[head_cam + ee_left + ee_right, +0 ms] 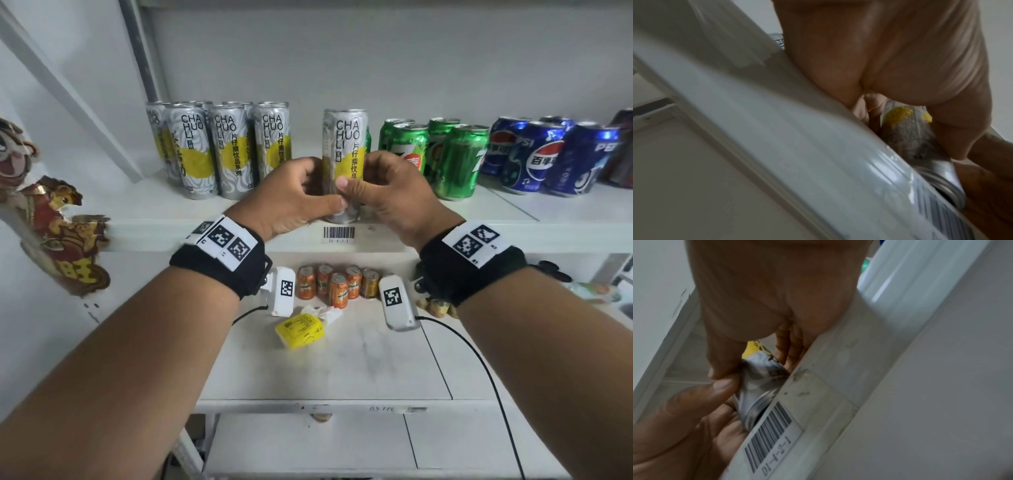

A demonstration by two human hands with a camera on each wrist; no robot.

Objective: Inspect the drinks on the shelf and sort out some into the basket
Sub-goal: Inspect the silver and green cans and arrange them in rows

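Note:
A tall silver-and-yellow CHA HUO LI can (pixel 345 150) stands upright at the front edge of the white shelf (pixel 171 219). My left hand (pixel 301 195) and right hand (pixel 373 192) both grip its lower half, thumbs meeting in front. The left wrist view shows the can (pixel 906 129) between my fingers, just past the shelf lip. Seen from the right wrist, my thumb presses the can (pixel 760 381) near its base, above a barcode label (pixel 768 434). No basket is in view.
Several matching silver cans (pixel 219 147) stand to the left. Green 7-Up cans (pixel 448 157) and blue Pepsi cans (pixel 548 154) stand to the right. On the lower shelf are small orange cans (pixel 335 284) and a yellow packet (pixel 301 330). A cartoon sticker (pixel 51 219) is on the left post.

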